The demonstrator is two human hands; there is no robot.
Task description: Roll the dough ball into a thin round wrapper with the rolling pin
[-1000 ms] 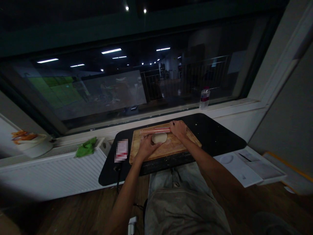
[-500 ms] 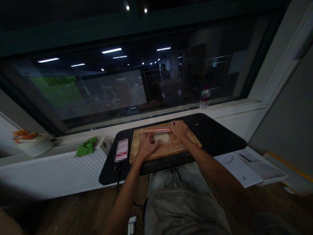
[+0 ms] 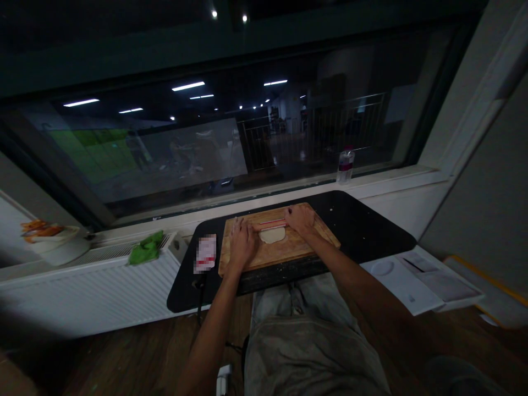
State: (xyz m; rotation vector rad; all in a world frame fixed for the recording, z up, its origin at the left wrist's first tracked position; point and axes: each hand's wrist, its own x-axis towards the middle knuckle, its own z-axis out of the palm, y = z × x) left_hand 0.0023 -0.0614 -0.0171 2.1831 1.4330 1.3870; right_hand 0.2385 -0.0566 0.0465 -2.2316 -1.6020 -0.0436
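Observation:
A reddish rolling pin [image 3: 272, 224] lies across the wooden board [image 3: 301, 247], along the far edge of a flat, pale piece of dough [image 3: 273, 236]. My left hand [image 3: 243, 241] is over the pin's left end, fingers pointing away from me and covering that end. Round the right end, my right hand [image 3: 300, 219] is closed, hiding the tip. The dough rests on the board between my hands, its near part uncovered.
The board sits on a black table [image 3: 367, 231]. To its left is a blurred pink-and-white packet [image 3: 205, 254]. A bottle [image 3: 345, 165] stands on the windowsill; a green cloth [image 3: 146, 247] and a white bowl [image 3: 58, 246] are on the radiator. A white box [image 3: 416, 283] is at right.
My left hand has gone from the dough's left edge to the left end of the rolling pin. The pin is slightly nearer the dough; my right hand stays on it.

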